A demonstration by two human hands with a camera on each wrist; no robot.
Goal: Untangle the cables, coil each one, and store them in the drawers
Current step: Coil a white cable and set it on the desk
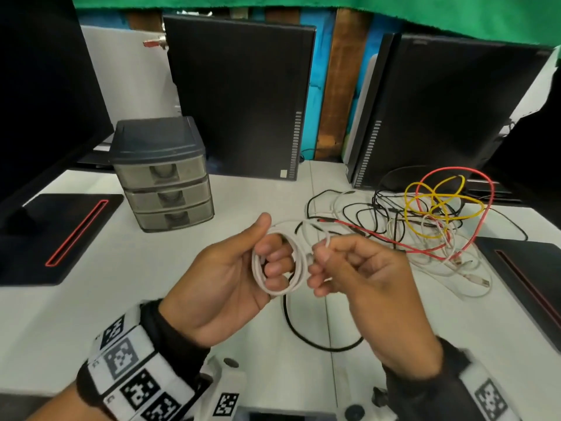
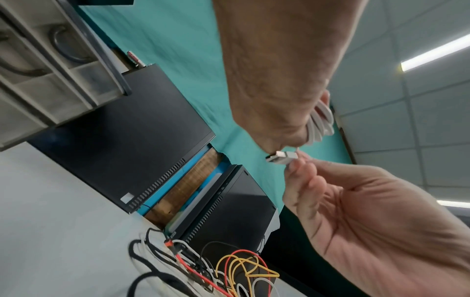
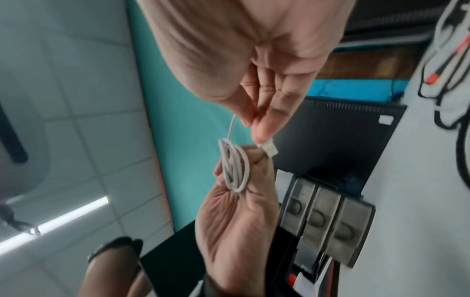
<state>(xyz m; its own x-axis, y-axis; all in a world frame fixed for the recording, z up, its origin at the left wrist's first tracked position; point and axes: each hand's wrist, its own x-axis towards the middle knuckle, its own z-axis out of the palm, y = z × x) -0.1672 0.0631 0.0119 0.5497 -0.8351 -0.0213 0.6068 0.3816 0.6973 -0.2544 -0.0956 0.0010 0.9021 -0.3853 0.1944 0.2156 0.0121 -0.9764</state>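
Observation:
A white cable coil (image 1: 300,270) is looped around the fingers of my left hand (image 1: 267,238), held above the white table (image 1: 121,299). My right hand (image 1: 324,247) pinches the same cable at its free end. The wrist views show the coil (image 3: 235,166) and its USB plug (image 2: 282,157) held at the right fingertips (image 3: 262,130). A tangle of black, white, red and yellow cables (image 1: 425,220) lies on the table to the right. The grey three-drawer unit (image 1: 164,177) stands back left with all drawers shut.
Two black computer towers (image 1: 243,95) (image 1: 440,110) stand at the back. Black monitor bases with red lines lie at the left (image 1: 60,235) and right (image 1: 528,268). A loose black cable loop (image 1: 318,341) lies on the table under my hands.

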